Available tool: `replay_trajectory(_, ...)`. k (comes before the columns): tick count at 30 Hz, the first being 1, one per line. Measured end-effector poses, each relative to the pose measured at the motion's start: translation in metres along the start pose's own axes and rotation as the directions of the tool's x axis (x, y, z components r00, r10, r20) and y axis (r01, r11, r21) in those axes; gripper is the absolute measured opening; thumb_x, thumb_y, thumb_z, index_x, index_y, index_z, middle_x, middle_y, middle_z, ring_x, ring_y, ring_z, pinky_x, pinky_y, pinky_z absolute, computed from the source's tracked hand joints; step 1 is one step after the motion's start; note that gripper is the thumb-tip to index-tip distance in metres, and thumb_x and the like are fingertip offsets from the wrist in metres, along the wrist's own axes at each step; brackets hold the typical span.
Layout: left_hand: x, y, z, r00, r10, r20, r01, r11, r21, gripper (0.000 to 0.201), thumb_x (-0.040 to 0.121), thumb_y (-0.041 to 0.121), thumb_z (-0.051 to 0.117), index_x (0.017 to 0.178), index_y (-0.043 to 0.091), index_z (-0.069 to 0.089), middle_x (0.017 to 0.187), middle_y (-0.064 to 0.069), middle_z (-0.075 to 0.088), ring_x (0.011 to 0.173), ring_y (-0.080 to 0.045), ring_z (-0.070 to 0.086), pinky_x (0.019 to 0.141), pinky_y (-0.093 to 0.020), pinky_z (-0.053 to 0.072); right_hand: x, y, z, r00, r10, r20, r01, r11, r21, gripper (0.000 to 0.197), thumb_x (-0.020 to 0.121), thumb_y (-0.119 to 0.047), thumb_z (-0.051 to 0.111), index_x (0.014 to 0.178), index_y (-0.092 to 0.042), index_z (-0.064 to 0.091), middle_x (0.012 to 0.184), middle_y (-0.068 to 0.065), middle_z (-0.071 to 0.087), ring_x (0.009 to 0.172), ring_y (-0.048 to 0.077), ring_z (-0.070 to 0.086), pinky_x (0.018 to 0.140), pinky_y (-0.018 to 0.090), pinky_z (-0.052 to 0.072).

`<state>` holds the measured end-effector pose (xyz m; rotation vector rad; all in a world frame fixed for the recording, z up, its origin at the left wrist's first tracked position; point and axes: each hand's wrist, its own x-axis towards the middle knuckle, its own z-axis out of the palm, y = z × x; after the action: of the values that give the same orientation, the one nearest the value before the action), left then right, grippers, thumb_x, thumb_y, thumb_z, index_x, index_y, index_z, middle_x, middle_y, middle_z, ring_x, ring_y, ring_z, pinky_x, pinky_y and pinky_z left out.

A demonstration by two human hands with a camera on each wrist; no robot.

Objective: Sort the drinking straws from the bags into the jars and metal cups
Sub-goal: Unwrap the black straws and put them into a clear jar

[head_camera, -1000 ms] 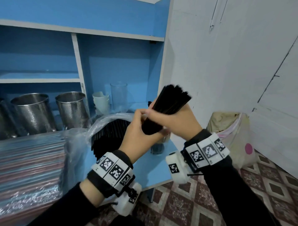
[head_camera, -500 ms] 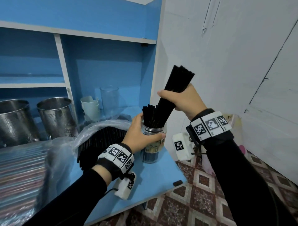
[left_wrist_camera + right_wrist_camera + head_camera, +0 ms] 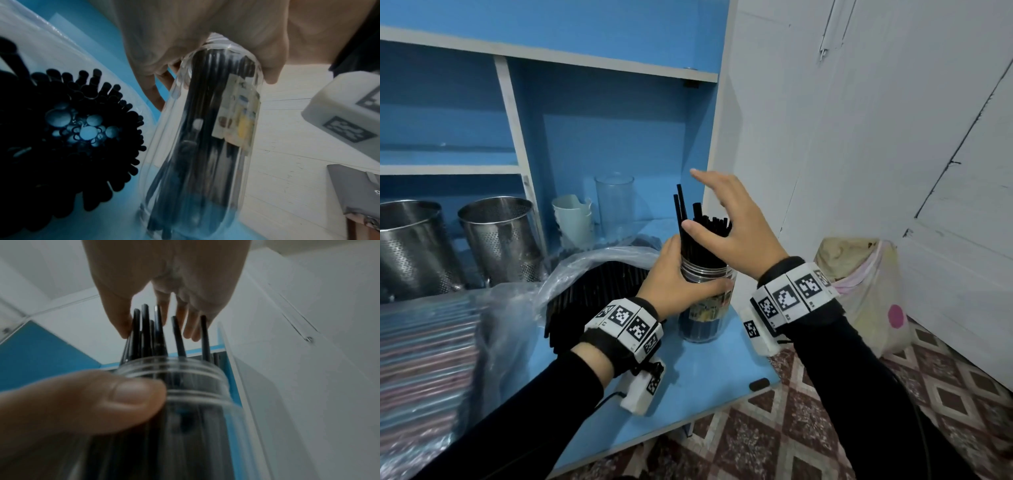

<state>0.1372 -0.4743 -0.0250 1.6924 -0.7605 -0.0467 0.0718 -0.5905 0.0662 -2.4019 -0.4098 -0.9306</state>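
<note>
Near the desk's [image 3: 592, 404] right edge our left hand [image 3: 678, 277] grips the jar [image 3: 705, 308], right hand [image 3: 729, 222] fingers spread over the black straws [image 3: 709, 222]; a careless nudge could topple it off.

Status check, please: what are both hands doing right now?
Left hand grips jar. Right hand open over black straws. Nothing in the way.

Blue shelving unit [image 3: 599, 113], white panelled wall [image 3: 859, 137], patterned brown floor tiles [image 3: 774, 428], blue tabletop [image 3: 688, 387]
</note>
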Motion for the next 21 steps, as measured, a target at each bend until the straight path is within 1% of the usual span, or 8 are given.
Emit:
replay_trajectory(3,0.001,-0.002,0.000,1.000,0.017,-0.004,-0.017,1.000,-0.008,0.089,0.053,0.056,0.088,0.126,0.028,0.046,0.125,0.000,0.057,0.117,-0.013,0.059,0.097,-0.042,0.052,0.003,-0.004,0.004,0.986,-0.045,0.159,0.065,0.990,-0.125,0.045,0.097,-0.015,0.053,0.141,-0.014,0.048,0.146,0.002,0.046,0.135,0.013,0.041,0.114,0.024,0.029)
replay_trajectory(6,0.000,-0.003,0.000,1.000,0.013,-0.008,-0.013,1.000,-0.013,0.092,0.051,0.056,0.088,0.127,0.028,0.045,0.125,0.000,0.057,0.116,-0.012,0.059,0.096,-0.042,0.052,0.005,-0.005,0.004,0.982,0.038,0.185,0.001,0.978,-0.206,0.027,0.097,-0.020,0.051,0.117,-0.013,0.067,0.118,-0.001,0.063,0.109,0.014,0.058,0.097,0.034,0.045)
replay_trajectory(8,-0.001,-0.003,0.000,1.000,0.016,-0.004,-0.016,1.000,-0.003,0.091,0.052,0.056,0.087,0.127,0.029,0.045,0.126,0.000,0.056,0.118,-0.012,0.057,0.098,-0.042,0.051,0.008,-0.007,0.002,0.991,0.042,0.123,-0.018,0.982,-0.190,0.024,0.096,-0.024,0.053,0.110,-0.012,0.069,0.109,-0.001,0.064,0.102,0.014,0.058,0.092,0.036,0.046)
replay_trajectory(10,-0.002,-0.002,0.001,1.000,0.026,0.005,-0.026,0.999,-0.022,0.089,0.054,0.054,0.087,0.128,0.027,0.045,0.127,-0.001,0.056,0.119,-0.013,0.057,0.099,-0.043,0.049,0.011,-0.009,0.002,0.993,0.032,0.113,-0.014,0.988,-0.156,0.032,0.098,-0.027,0.051,0.126,-0.015,0.061,0.129,-0.001,0.059,0.119,0.013,0.054,0.103,0.031,0.041)
replay_trajectory(12,-0.005,0.001,0.001,0.999,0.035,0.012,-0.034,0.997,-0.070,0.088,0.056,0.049,0.087,0.129,0.023,0.045,0.128,-0.003,0.057,0.119,-0.014,0.058,0.099,-0.044,0.050,0.013,-0.011,0.004,0.974,0.079,0.210,-0.036,0.978,-0.204,0.040,0.101,-0.033,0.044,0.138,-0.019,0.052,0.145,-0.003,0.049,0.133,0.011,0.044,0.110,0.029,0.034)
replay_trajectory(15,-0.008,0.005,0.001,0.998,0.042,0.040,-0.036,0.988,-0.149,0.089,0.058,0.041,0.087,0.133,0.027,0.041,0.130,0.003,0.059,0.119,-0.006,0.058,0.100,-0.036,0.051,0.013,-0.013,0.009,0.920,0.218,0.327,-0.101,0.935,-0.339,0.045,0.102,-0.045,0.036,0.134,-0.022,0.056,0.137,-0.005,0.057,0.126,0.015,0.052,0.104,0.038,0.041)
replay_trajectory(18,-0.013,0.004,-0.006,0.996,0.006,0.092,0.010,0.985,-0.171,0.113,0.062,0.037,0.090,0.151,0.021,0.022,0.149,0.004,0.043,0.136,-0.004,0.043,0.113,-0.036,0.039,0.011,-0.018,0.010,0.962,0.170,0.215,-0.090,0.937,-0.338,0.044,0.101,-0.043,0.040,0.134,-0.017,0.056,0.142,0.000,0.052,0.132,0.017,0.045,0.109,0.034,0.034)
replay_trajectory(21,-0.025,0.000,-0.024,0.994,-0.004,0.110,0.023,0.984,-0.174,0.117,0.072,0.027,0.085,0.155,0.026,0.003,0.163,0.000,0.018,0.149,-0.009,0.018,0.121,-0.038,0.022,0.010,-0.032,0.015,0.995,-0.043,-0.094,0.024,0.980,-0.196,0.033,0.097,-0.024,0.054,0.123,-0.006,0.061,0.130,0.009,0.056,0.123,0.022,0.049,0.105,0.028,0.034)
